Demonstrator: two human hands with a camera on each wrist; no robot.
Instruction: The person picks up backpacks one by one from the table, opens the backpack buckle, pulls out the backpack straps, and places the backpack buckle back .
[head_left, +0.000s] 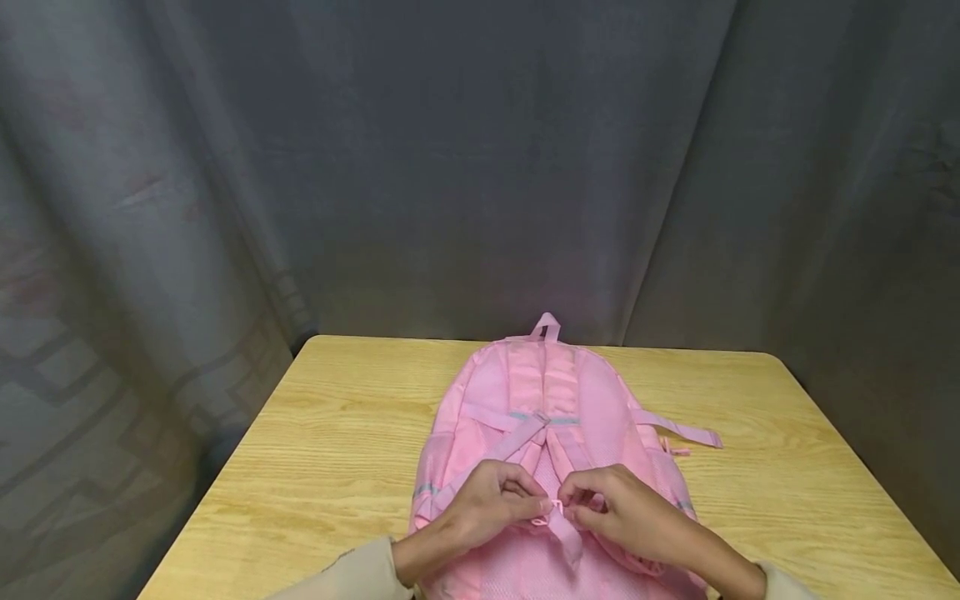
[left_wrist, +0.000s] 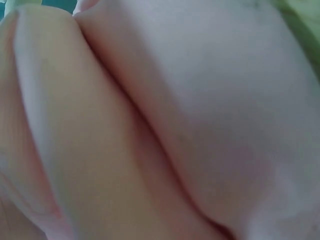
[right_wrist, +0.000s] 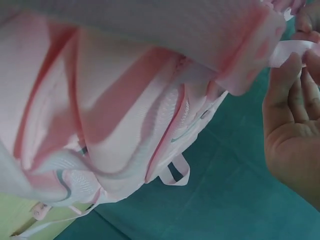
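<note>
A pink backpack lies on the wooden table with its shoulder straps facing up. Over its lower middle, my left hand and right hand meet, fingertips almost touching. Between them is a small pink strap buckle, from which a loose webbing end hangs toward me. Thumb and bent fingers of both hands pinch the webbing at this buckle. In the right wrist view, a length of pale webbing is pinched by fingers. Blurred fingers fill most of the left wrist view.
The wooden table extends to both sides of the backpack. A loose side strap trails to the right, and a carry loop stands at the far end. Grey curtains hang behind and around the table.
</note>
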